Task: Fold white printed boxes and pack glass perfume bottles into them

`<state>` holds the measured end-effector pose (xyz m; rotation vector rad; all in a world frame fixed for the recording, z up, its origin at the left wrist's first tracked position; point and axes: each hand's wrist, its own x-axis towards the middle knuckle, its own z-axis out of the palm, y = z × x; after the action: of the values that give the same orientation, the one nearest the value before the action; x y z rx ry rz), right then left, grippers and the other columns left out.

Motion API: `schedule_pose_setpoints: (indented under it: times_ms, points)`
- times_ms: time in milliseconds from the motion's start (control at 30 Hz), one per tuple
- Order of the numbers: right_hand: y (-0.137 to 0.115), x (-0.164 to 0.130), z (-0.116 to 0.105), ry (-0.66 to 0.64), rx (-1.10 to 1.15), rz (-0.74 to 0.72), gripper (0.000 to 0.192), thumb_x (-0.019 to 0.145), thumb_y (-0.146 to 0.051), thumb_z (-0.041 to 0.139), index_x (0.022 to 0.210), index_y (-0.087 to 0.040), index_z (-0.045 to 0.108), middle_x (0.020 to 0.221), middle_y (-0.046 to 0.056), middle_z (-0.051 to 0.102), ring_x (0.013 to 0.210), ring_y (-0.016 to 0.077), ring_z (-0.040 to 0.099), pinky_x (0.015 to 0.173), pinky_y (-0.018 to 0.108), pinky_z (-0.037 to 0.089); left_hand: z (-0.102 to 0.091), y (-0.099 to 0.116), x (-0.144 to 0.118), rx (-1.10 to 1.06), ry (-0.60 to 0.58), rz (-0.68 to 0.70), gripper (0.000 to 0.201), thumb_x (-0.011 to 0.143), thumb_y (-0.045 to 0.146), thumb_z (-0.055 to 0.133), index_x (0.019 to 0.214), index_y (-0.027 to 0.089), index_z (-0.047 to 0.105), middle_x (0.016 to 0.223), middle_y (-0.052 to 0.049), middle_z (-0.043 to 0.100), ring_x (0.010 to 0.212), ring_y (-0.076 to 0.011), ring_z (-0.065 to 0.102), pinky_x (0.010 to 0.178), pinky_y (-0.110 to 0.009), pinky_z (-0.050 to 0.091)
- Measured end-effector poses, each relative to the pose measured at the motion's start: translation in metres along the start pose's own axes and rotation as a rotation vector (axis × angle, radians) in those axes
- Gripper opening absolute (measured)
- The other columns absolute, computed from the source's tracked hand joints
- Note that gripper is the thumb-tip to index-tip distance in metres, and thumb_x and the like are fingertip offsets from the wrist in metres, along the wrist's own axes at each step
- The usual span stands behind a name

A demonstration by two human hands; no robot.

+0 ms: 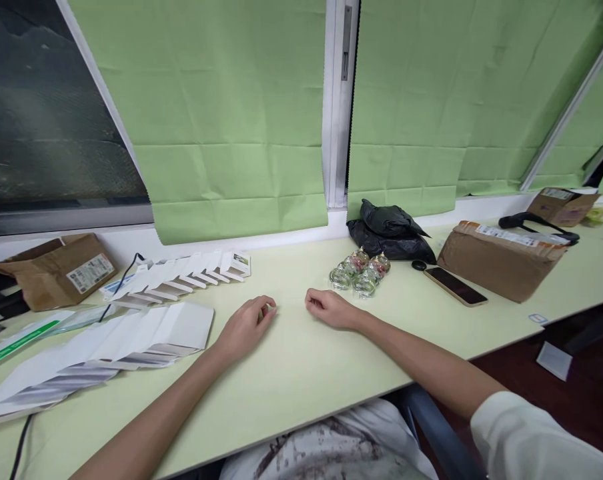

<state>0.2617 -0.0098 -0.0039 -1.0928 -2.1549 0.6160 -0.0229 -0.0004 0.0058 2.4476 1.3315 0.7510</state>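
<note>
Left hand (245, 328), fingers half-curled, visibly empty; right hand (332, 309), fingers in a loose fist, contents hidden. On the table (291, 367), baubles (365, 277) lie at the right's one o'clock, cartons (174, 328) at the left's nine; a leftward forearm nudge could displace these.

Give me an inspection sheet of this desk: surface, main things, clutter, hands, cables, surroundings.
Surface: pale table, no spill seen.
Main things: white cartons in two rows by the left hand; clear-wrapped round items beyond the right hand.
Clutter: phone, black plastic bag, brown boxes.
Hands: apart, both curled; no held object visible.
Cables: black cable at left, partly hidden.
Surroundings: green coverings at the windows; dark uncovered pane at left.
</note>
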Motion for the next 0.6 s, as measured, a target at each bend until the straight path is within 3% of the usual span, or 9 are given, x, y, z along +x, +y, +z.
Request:
schedule_pose_setpoints:
  times_ms: [267, 600]
  points:
    - [0.0001, 0.0, 0.0002, 0.03, 0.01, 0.031, 0.013, 0.091, -0.019, 0.053, 0.101, -0.023, 0.058, 0.072, -0.006, 0.053, 0.062, 0.0116, 0.045, 0.06, 0.024, 0.032, -0.0008, 0.0013, 0.0001, 0.01, -0.017, 0.001, 0.027, 0.103, 0.044, 0.045, 0.113, 0.026, 0.063, 0.09, -0.002, 0.067, 0.084, -0.0216, 0.064, 0.072, -0.031, 0.045]
    - [0.0011, -0.0006, 0.0008, -0.034, 0.037, 0.029, 0.014, 0.097, -0.028, 0.053, 0.095, -0.021, 0.064, 0.076, -0.004, 0.06, 0.066, 0.0116, 0.05, 0.061, 0.023, 0.035, 0.0002, 0.0014, 0.0001, -0.011, -0.014, 0.009, 0.028, 0.102, 0.044, 0.046, 0.113, 0.025, 0.063, 0.089, -0.003, 0.067, 0.083, -0.0214, 0.063, 0.073, -0.032, 0.046]
